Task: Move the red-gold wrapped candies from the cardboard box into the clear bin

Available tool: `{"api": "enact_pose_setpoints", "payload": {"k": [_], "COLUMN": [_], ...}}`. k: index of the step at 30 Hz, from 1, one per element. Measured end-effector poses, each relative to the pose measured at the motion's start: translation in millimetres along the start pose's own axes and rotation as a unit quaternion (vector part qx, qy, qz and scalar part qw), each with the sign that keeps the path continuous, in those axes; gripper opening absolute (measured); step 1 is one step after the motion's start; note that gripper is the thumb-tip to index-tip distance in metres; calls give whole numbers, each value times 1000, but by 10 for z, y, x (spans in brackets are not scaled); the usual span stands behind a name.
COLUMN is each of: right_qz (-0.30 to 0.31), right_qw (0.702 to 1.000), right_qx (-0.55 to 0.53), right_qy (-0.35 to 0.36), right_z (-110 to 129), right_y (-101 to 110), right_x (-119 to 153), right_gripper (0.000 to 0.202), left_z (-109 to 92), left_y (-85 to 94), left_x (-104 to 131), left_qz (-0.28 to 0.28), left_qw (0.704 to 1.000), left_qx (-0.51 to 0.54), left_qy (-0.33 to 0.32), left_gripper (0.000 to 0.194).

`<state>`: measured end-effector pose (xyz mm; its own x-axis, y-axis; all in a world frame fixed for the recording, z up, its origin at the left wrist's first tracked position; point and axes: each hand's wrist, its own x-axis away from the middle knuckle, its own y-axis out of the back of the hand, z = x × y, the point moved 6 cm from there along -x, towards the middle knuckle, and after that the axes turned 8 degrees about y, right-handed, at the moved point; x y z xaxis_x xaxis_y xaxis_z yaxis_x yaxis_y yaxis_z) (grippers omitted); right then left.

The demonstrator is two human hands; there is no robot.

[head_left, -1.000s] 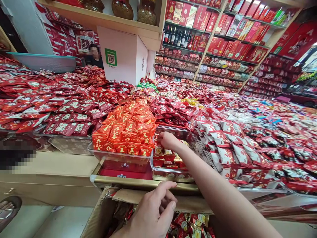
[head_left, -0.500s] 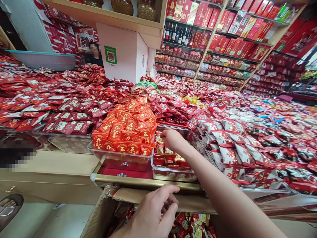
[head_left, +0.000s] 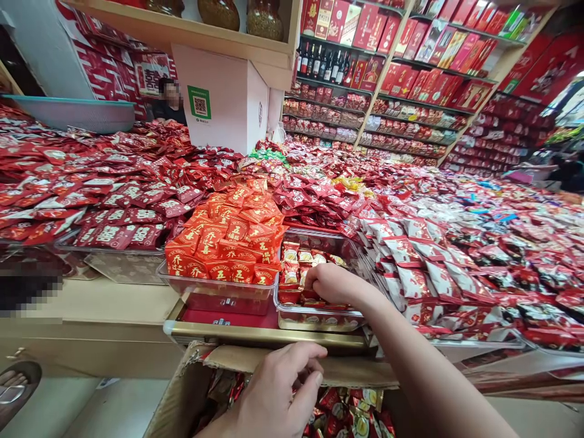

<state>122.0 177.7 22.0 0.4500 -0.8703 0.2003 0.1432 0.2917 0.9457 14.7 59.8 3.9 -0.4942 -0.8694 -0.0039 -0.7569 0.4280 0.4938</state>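
My right hand [head_left: 335,284] reaches into a clear plastic tub [head_left: 319,320], its fingers curled down among small red-and-gold wrapped candies [head_left: 291,272]. What its fingertips grip, if anything, is hidden. My left hand [head_left: 285,383] hovers over an open cardboard box [head_left: 351,372], fingers loosely bent and thumb apart, with nothing seen in it. More of the same red-and-gold packets [head_left: 360,420] lie inside the box, below the tub. Just left of the tub stands another clear bin [head_left: 219,287], heaped with orange-red packets [head_left: 223,243].
White-and-red packets [head_left: 420,274] pile up right of the tub; maroon packets [head_left: 128,225] fill a bin at the left. A gold-edged counter rim [head_left: 274,334] runs between tub and box. Behind stand a blue basket [head_left: 73,114], a white column [head_left: 219,97] and a person [head_left: 170,103].
My right hand has moved lower and toward the tub's front, uncovering rows of candies behind it. My left hand has stayed nearly still over the box. The view has shifted slightly.
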Motion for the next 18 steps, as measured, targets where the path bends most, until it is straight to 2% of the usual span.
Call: {"api": "enact_pose_setpoints", "payload": {"k": [7,9,11,12,13,14,17,18], "right_qz": [-49,-112,-179,-185,-155,-89,139,191], "right_qw": [999,994,983,980,980,981,959,949], "right_qx": [-7,1,-25,-61,-111,-159,-235,-239], "right_qy": [-4,3,28,48,62,68,75,73], "right_z": [12,117,266,340,400,449,552,569], "right_y": [41,155,271,279,225,99,-504,-725], "right_x": [103,306,627,797,946,1069,1304,1329], "right_gripper": [34,32,26,23,21,22,25,21], "left_z": [-23,-23,-18,-14,-9,-4,1,1], "left_y": [9,16,23,23,22,20,4,-1], "left_x": [-5,-3,-2,-4,-7,-11,-23,-26], "left_qz": [0,0,-2,-2,-3,-5,-9,-11], "left_qw": [1000,1000,1000,1000,1000,1000,1000,1000], "left_qx": [-10,-12,-12,-11,-11,-9,-6,-6], "left_qy": [-3,-4,-6,-5,-4,-3,-4,-4], "left_gripper": [22,22,21,21,21,20,19,19]}}
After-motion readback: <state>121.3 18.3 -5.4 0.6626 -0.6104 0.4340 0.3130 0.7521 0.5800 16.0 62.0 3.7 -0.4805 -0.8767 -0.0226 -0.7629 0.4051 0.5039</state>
